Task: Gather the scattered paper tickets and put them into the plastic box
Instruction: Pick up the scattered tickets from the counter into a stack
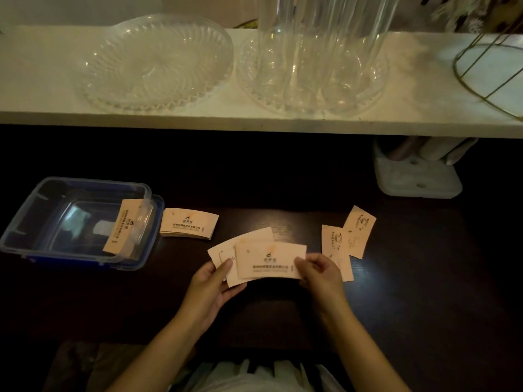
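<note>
Clear plastic box (70,219) sits at left, one ticket (122,226) leaning inside, a small stack (189,223) just beside it. At centre the left hand (212,281) and right hand (319,274) pinch a fanned bunch of tickets (266,257), lower sheets mostly hidden. Two loose tickets (358,230) lie right, print unreadable.

Fanned peach tickets (268,260) held up, stack (189,224) beside clear blue-based box (42,222), two loose tickets (348,239) right

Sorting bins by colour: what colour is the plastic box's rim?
Blue rim on the clear plastic box, seen in the head view.
</note>
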`<state>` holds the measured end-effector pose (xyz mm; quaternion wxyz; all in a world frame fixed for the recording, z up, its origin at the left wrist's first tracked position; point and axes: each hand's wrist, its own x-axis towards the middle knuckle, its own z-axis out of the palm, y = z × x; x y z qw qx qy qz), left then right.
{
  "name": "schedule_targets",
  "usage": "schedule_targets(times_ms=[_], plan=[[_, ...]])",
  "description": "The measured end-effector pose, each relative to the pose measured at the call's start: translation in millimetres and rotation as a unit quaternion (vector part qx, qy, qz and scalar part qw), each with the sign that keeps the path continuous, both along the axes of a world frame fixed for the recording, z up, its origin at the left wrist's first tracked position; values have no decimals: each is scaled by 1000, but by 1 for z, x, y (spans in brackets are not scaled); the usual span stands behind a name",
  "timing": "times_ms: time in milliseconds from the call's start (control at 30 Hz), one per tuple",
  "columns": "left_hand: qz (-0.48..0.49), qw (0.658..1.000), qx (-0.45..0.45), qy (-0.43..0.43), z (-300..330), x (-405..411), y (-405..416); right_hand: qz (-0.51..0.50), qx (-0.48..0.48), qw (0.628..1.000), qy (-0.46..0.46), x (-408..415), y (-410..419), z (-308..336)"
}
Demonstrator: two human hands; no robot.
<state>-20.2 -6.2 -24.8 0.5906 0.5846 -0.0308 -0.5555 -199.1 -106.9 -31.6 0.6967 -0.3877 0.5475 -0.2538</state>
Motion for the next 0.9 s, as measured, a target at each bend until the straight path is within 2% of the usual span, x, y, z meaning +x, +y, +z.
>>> schedule_targets(times_ms=[100, 300, 433, 500, 567, 600, 633, 667, 700, 733, 767, 900], plan=[[-38, 999, -4, -20, 2, -5, -3, 28, -2, 999, 29, 4, 10, -7], [-102, 995, 20, -8, -2, -14, -9, 13, 58, 994, -93, -3, 15, -10], [-102, 993, 40, -40, -7, -19, -9, -11, 52, 996, -68, -7, 16, -10], [-95, 994, 38, -45, -8, -19, -10, -1, 0, 999, -34, -13, 12, -12], [-73, 995, 39, -48, -9, -17, -11, 8, -121, 990, 71, -27, 1, -12], [-57, 996, 41, -47, -9, -15, -12, 36, -213, 962, 170, -38, -7, -14], [-42, 997, 45, -46, -10, -12, -12, 103, -309, 902, 283, -51, -17, -18], [-31, 997, 50, -45, -10, -9, -11, 200, -382, 822, 372, -63, -26, -25], [-22, 997, 55, -45, -11, -6, -11, 300, -417, 744, 428, -73, -35, -31], [-17, 997, 58, -45, -11, -4, -10, 372, -426, 693, 447, -81, -42, -36], [-14, 997, 59, -44, -11, -2, -9, 409, -423, 672, 450, -86, -48, -39], [-5, 998, 60, -26, -13, 2, -6, 434, -454, 638, 446, -90, -63, -40]])
